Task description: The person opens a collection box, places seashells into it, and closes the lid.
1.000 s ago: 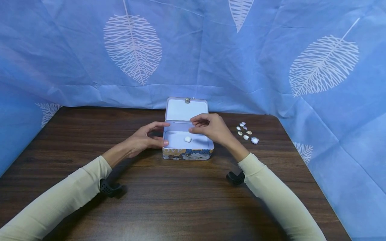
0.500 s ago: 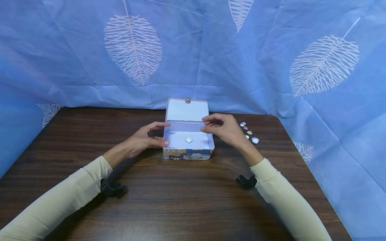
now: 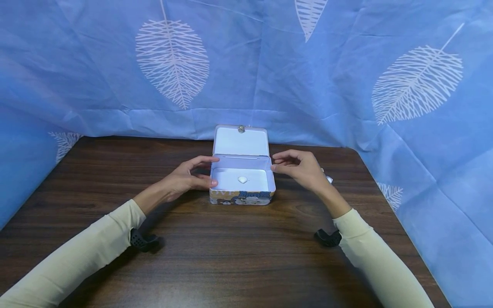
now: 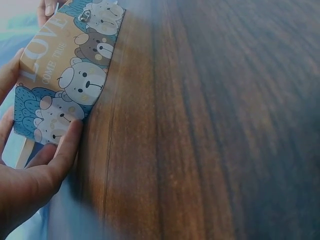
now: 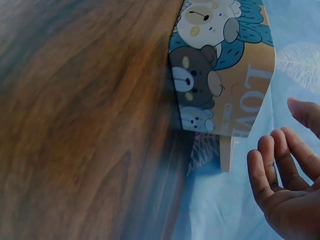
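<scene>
A small tin box [image 3: 242, 198] with cartoon bears and lettering stands on the table, its lid [image 3: 241, 142] raised at the back. One white seashell [image 3: 242, 180] lies on the box floor. My left hand [image 3: 185, 175] grips the box's left end between thumb and fingers; in the left wrist view the thumb touches the printed side. Beside the box's right edge is my right hand [image 3: 298, 167], fingers loosely bent. The right wrist view shows that hand [image 5: 290, 185] with thumb and fingertips apart and nothing between them.
Part of a loose seashell [image 3: 329, 179] shows behind my right hand on the dark wooden table [image 3: 231, 256]. A blue leaf-patterned cloth [image 3: 246, 77] hangs close behind the box and along the right side.
My right hand has moved right, from above the box to beside it, and now covers most of the loose shells. The left hand keeps its hold on the box.
</scene>
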Available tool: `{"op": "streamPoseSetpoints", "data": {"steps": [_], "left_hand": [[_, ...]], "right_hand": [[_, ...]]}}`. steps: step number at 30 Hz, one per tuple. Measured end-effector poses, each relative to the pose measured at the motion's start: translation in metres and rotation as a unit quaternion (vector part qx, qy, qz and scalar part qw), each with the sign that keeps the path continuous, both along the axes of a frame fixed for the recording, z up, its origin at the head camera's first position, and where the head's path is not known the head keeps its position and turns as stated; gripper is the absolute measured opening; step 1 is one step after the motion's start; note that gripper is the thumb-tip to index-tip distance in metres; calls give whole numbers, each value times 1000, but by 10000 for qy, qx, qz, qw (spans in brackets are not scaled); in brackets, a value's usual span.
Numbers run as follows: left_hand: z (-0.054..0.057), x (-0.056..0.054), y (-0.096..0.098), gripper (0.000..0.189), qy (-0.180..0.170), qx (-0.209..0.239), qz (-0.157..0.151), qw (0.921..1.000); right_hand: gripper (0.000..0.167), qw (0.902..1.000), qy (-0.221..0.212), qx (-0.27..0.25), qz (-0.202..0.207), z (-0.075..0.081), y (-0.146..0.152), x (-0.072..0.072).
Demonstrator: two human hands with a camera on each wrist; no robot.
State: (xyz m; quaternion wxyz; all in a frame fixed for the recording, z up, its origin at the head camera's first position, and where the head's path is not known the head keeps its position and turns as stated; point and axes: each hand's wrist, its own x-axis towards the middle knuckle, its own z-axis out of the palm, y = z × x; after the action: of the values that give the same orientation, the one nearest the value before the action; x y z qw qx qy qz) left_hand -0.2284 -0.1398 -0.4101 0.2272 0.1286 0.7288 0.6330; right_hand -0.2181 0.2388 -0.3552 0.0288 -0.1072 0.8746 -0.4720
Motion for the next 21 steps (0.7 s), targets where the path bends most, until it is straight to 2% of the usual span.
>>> {"op": "streamPoseSetpoints", "data": {"steps": [10,21], "left_hand": [[1,-1,1,80,-73,-13,39,10000],[0,0,1,80,-21,46,86,10000]], "right_hand": [[42,9997,12,221,-70,3,24,5],[47,9979,52,528,-363,3,54,7]]}}
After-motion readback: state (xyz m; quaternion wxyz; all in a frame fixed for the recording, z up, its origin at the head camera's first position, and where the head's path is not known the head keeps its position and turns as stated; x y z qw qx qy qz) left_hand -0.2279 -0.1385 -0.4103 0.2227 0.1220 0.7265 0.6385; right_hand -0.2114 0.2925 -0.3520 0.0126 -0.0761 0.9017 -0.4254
